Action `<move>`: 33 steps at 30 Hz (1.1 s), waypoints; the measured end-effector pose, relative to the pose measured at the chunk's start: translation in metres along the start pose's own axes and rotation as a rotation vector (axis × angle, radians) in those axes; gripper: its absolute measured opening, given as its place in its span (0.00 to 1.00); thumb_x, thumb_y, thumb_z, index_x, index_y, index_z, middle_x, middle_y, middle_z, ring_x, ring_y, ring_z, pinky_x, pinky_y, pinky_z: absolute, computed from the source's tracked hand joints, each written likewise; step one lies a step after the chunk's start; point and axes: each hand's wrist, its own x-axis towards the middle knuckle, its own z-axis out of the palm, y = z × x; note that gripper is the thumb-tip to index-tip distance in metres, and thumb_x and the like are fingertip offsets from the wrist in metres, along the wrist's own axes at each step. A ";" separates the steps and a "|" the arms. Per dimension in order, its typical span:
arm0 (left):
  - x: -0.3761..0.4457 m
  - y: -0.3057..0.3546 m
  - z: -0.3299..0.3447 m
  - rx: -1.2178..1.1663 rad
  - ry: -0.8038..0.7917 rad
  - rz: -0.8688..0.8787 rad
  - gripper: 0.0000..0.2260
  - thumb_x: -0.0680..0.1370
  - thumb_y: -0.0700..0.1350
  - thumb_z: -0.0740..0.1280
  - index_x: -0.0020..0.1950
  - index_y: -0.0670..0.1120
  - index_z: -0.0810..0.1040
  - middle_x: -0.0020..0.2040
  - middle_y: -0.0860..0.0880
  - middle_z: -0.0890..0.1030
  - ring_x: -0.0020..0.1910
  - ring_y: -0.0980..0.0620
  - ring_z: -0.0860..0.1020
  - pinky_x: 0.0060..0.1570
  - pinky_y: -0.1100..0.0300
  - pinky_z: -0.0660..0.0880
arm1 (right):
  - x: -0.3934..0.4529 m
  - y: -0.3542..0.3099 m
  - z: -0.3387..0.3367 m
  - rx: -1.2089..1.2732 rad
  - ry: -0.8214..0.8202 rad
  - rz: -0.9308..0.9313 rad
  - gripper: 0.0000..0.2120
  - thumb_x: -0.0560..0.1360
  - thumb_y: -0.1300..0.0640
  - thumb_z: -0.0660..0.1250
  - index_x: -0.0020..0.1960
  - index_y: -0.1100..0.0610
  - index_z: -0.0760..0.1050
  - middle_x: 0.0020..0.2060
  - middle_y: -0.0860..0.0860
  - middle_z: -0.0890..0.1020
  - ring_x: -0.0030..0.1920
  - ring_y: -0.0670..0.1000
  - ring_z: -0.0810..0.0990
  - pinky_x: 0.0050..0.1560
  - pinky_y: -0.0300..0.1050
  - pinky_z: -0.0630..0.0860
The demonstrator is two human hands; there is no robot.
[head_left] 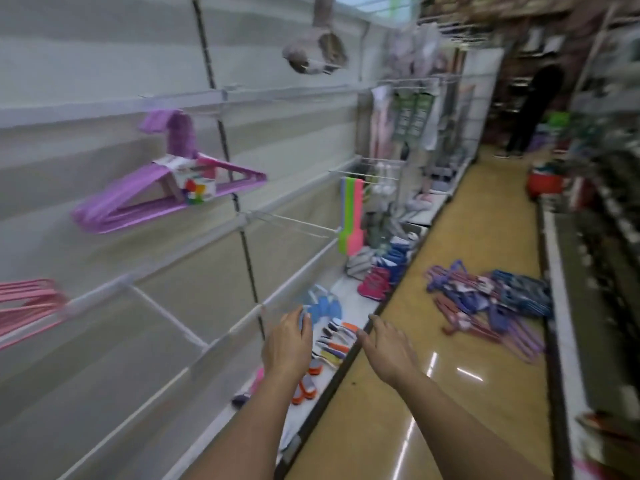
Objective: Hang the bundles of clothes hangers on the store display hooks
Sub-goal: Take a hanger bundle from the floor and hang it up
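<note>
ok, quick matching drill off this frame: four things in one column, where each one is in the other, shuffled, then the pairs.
Things:
1. purple hanger bundle
2. pink hanger bundle
3. pile of hanger bundles
4. green and pink flat items

Places:
A. on the floor of the aisle, to the right
B. at the frame's left edge, low on the wall
C. hanging on an upper wall hook, with a paper label
D. hanging from a hook further down the aisle, above the bottom shelf

Pairs: 1-C, 2-B, 3-A, 4-D. Both hands, left hand and right hand, hold nothing.
</note>
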 end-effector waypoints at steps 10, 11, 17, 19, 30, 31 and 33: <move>0.005 0.123 0.163 -0.065 -0.362 0.044 0.24 0.82 0.58 0.51 0.71 0.46 0.68 0.68 0.44 0.73 0.65 0.43 0.73 0.62 0.53 0.69 | 0.002 0.205 -0.073 0.035 0.065 0.383 0.27 0.80 0.42 0.52 0.75 0.53 0.60 0.72 0.51 0.67 0.71 0.55 0.66 0.67 0.49 0.64; 0.007 0.135 0.176 -0.057 -0.378 0.066 0.23 0.82 0.56 0.52 0.72 0.45 0.68 0.70 0.44 0.72 0.67 0.43 0.71 0.63 0.53 0.67 | 0.003 0.219 -0.078 0.052 0.075 0.411 0.27 0.80 0.42 0.53 0.75 0.54 0.60 0.72 0.52 0.67 0.71 0.55 0.66 0.67 0.50 0.65; 0.026 0.185 0.248 -0.058 -0.507 0.104 0.25 0.82 0.58 0.51 0.74 0.45 0.66 0.70 0.43 0.71 0.68 0.43 0.70 0.64 0.51 0.67 | 0.018 0.283 -0.092 0.124 0.102 0.550 0.29 0.80 0.41 0.53 0.76 0.54 0.56 0.73 0.53 0.66 0.70 0.57 0.67 0.67 0.53 0.66; 0.037 0.199 0.267 -0.039 -0.549 0.114 0.26 0.82 0.58 0.51 0.74 0.44 0.66 0.71 0.43 0.71 0.69 0.42 0.69 0.66 0.52 0.66 | 0.028 0.298 -0.094 0.137 0.099 0.585 0.29 0.80 0.41 0.53 0.77 0.54 0.55 0.73 0.53 0.65 0.70 0.57 0.67 0.66 0.53 0.66; 0.174 0.271 0.349 0.066 -0.681 0.311 0.25 0.82 0.57 0.51 0.73 0.43 0.66 0.71 0.43 0.70 0.69 0.43 0.69 0.68 0.48 0.64 | 0.161 0.352 -0.131 0.086 0.069 0.682 0.30 0.80 0.40 0.52 0.77 0.54 0.54 0.74 0.53 0.65 0.72 0.57 0.65 0.69 0.52 0.65; 0.188 0.277 0.355 0.081 -0.672 0.339 0.24 0.82 0.57 0.51 0.72 0.43 0.67 0.70 0.43 0.71 0.68 0.43 0.69 0.68 0.48 0.64 | 0.174 0.356 -0.134 0.078 0.063 0.689 0.30 0.80 0.40 0.52 0.77 0.53 0.53 0.74 0.53 0.64 0.72 0.57 0.65 0.69 0.52 0.65; 0.214 0.290 0.369 0.110 -0.668 0.381 0.24 0.82 0.58 0.51 0.72 0.44 0.66 0.70 0.44 0.70 0.69 0.44 0.68 0.68 0.48 0.64 | 0.198 0.364 -0.138 0.080 0.072 0.707 0.30 0.80 0.39 0.52 0.77 0.52 0.53 0.74 0.52 0.64 0.72 0.56 0.64 0.70 0.53 0.64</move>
